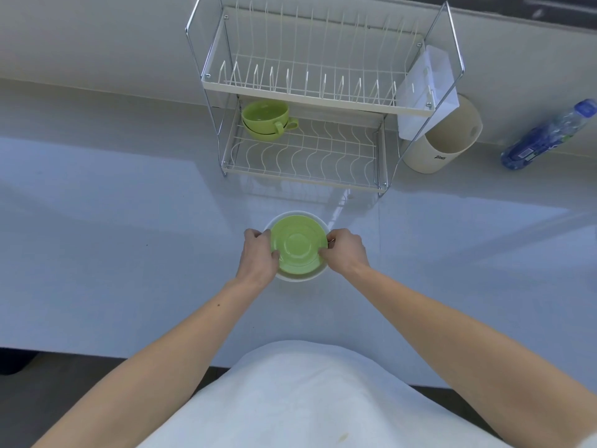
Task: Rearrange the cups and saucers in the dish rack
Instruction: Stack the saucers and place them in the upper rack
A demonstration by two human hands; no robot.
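The desk is a smooth, glossy, pale surface with soft reflections. The left hand sits at the nine o'clock edge of a stack of two round dishes. Its fingers are curled close together over the rim and its thumb lies flat on the top dish, so it pinches the stack.

Towards twelve o'clock, two glazed lime-green cups are nested one inside the other. Their loop handles point to three o'clock. They stand in the ten o'clock corner of the lower tier of the dish rack, a two-level chrome frame with thin cream-coated wires, upright prongs above and wavy rails below.

The top dish of the stack is a green saucer, shiny, with a shallow ringed well at its centre. It rests inside a wider white saucer, which shows only as a thin rim. The stack lies at six o'clock from the rack, well apart from it. I cannot tell whether it touches the desk.

The right hand grips the three o'clock edge, fingers bent and bunched, thumb tip on the green glaze.

A translucent white plastic holder hangs on the rack's three o'clock end. Just beyond it stands a matte beige cylindrical tub, and further towards three o'clock a crinkled blue-labelled plastic bottle.
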